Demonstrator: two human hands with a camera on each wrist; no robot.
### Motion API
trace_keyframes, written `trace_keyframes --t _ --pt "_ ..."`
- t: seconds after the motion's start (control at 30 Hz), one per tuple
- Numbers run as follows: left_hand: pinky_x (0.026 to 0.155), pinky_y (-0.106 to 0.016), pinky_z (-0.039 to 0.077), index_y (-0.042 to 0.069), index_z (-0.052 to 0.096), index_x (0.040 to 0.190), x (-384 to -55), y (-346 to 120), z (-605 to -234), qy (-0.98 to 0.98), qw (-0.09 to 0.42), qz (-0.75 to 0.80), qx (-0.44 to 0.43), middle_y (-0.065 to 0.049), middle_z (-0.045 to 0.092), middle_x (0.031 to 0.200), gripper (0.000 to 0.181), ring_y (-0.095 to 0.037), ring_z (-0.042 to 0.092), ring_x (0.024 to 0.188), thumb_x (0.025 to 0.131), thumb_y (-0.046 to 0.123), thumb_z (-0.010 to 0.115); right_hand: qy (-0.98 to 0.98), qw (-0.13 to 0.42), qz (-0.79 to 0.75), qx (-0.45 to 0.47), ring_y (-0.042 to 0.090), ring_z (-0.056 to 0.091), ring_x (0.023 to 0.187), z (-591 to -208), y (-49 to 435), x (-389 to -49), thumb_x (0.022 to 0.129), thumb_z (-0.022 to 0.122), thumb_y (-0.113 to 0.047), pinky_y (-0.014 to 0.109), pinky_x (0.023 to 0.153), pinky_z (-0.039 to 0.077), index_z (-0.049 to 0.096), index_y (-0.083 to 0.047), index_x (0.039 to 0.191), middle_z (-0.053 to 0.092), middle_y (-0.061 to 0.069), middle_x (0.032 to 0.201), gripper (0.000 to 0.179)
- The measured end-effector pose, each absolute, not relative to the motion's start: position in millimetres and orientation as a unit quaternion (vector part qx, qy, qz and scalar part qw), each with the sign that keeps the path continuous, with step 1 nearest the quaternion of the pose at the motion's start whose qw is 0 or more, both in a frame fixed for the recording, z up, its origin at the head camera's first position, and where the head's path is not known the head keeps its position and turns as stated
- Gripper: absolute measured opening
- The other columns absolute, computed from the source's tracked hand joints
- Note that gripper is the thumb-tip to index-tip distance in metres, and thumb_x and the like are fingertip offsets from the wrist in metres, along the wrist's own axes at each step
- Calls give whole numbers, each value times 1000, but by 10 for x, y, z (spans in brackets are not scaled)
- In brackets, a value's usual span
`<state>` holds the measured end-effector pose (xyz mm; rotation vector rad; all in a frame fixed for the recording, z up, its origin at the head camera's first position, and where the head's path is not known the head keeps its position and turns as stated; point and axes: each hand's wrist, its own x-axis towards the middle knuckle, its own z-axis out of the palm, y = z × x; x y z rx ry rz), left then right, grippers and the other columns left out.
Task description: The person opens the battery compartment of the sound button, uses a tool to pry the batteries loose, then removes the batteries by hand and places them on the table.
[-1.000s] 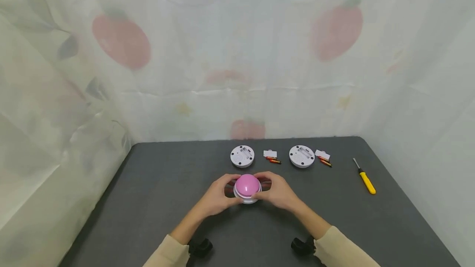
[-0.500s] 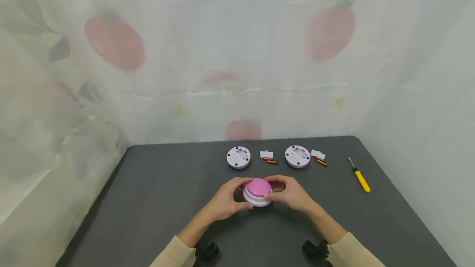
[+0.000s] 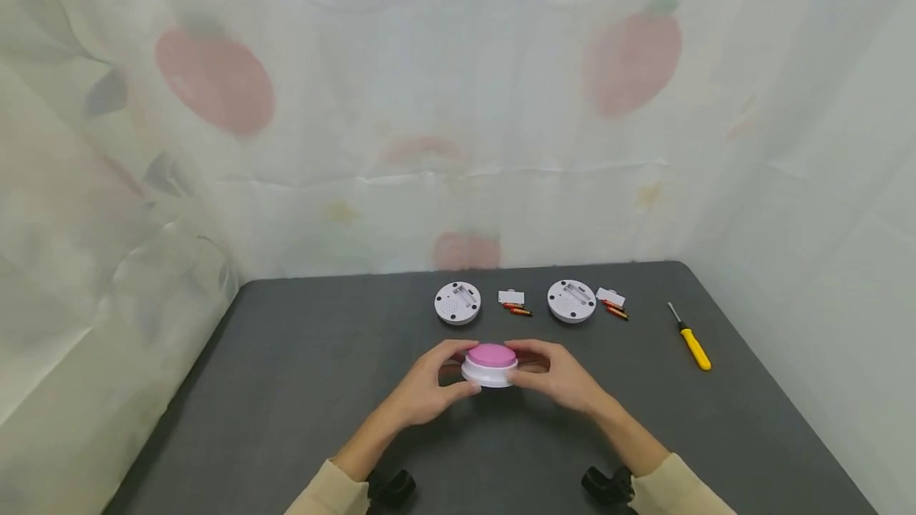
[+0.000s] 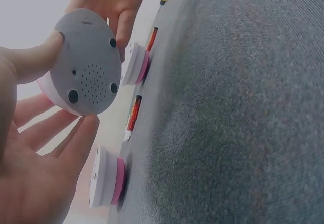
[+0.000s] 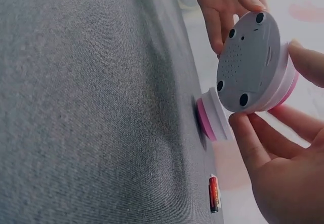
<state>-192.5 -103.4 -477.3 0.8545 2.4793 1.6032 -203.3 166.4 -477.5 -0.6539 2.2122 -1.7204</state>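
Note:
Both hands hold one round sound button (image 3: pixel 490 372) above the table, pink dome up, white base below. My left hand (image 3: pixel 424 386) pinches its left side between thumb and fingers; my right hand (image 3: pixel 561 378) grips the right side. From the left wrist view, the button's white underside (image 4: pixel 86 79) shows speaker holes and dark round feet, with the left thumb pressing near its edge. A battery cover outline on the underside (image 5: pixel 248 64) appears in the right wrist view, with no open slot there.
Two more such buttons (image 3: pixel 458 303) (image 3: pixel 572 301) lie dome down behind, battery slots exposed. Beside each are a white cover (image 3: pixel 511 297) (image 3: pixel 611 297) and red-black batteries (image 3: pixel 521 311) (image 3: pixel 617 312). A yellow-handled screwdriver (image 3: pixel 694 348) lies right on the grey table (image 3: pixel 300 388). Curtains surround the table.
The button has tipped so its dome appears flatter and more of its white side faces the head camera. It shifted right, then slightly back left. Both hands kept their grip.

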Motion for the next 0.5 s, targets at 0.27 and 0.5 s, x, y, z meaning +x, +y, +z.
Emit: trace_keyframes --t 0.27,0.5 --pt "102 -47 47 5 54 143 -1932 -1093 -4777 800 64 544 245 -9 58 136 54 -31 57 121 94 19 74 774 57 -578 -252 31 63 115 -4812 1617 -1946 86 83 -14 34 95 52 59 -4 138 62 12 133 58" --pt "99 -44 50 12 58 140 -1920 -1087 -4768 817 83 529 215 -5 62 130 45 -22 60 116 99 29 67 801 -12 -543 -251 23 65 111 -4779 1537 -1890 88 81 -13 43 91 54 66 -9 131 67 5 124 46"
